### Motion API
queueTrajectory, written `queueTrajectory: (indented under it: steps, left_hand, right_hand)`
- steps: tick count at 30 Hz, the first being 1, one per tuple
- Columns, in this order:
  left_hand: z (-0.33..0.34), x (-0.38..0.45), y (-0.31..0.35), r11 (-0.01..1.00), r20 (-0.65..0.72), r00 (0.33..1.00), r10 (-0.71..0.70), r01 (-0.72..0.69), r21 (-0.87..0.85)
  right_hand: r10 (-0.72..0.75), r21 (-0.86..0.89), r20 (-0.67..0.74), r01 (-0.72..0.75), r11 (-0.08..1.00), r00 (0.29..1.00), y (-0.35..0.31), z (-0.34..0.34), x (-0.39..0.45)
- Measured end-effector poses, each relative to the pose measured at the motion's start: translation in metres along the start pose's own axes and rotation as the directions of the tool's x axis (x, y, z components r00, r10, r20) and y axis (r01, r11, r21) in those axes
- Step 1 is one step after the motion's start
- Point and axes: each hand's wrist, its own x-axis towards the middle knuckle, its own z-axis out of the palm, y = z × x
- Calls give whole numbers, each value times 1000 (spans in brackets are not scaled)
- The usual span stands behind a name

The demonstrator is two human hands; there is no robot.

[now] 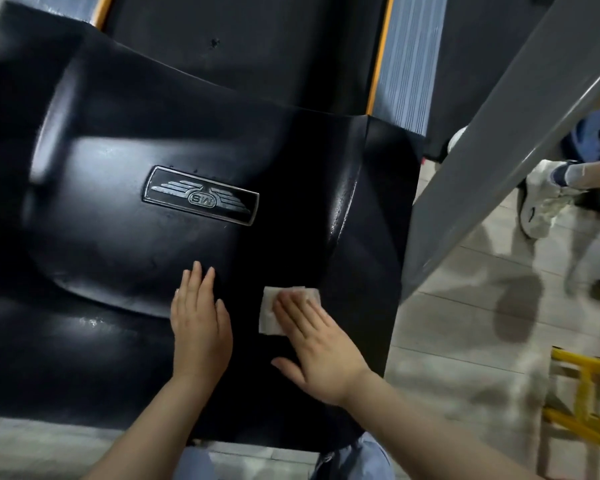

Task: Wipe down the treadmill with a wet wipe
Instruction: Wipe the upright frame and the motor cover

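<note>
The treadmill's glossy black motor cover [125, 237] fills most of the view, with a silver winged badge [201, 195] at its middle. My right hand [312, 344] lies flat with straight fingers on a white wet wipe [269, 315], pressing it against the cover near its right front part. My left hand [200, 323] rests flat on the cover just left of the wipe, fingers straight, holding nothing. Wet streaks shine on the cover's right ridge [340, 206].
The dark running belt [243, 46] with orange side strips runs away at the top. A grey slanted upright [492, 133] crosses the right side. Beyond it, another person's white shoe [541, 202] stands on the pale floor. A yellow metal frame [582, 403] sits at the lower right.
</note>
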Motion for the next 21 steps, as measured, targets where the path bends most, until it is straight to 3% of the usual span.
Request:
queueTrajectory:
  steps: [3,5,7,10,15,17,21]
  left_hand:
    - [-11,0,-9,994,35,997,71,-68,-82]
    - [-20,1,-20,995,14,997,74,-72,-67]
    - [-28,5,-36,999,-30,998,47,-47,12]
    - [-34,14,-57,979,-57,994,96,-84,184]
    - [-28,11,-64,926,-60,979,192,-161,342]
    - [-28,12,-63,922,-58,981,183,-150,358]
    - [-29,13,-59,924,-41,987,158,-133,357]
  right_hand:
    - [-224,-40,67,227,973,972,20,-10,9]
    - [-222,-43,14,223,974,975,53,-27,34]
    - [-18,-41,-113,13,999,993,98,-49,73]
    - [282,-68,-172,-297,953,944,147,-83,141]
    - [514,-2,-188,-524,852,837,150,-87,193]
    - [474,-40,-190,-489,872,860,136,-79,177]
    - [231,-103,-131,-245,964,964,72,-47,93]
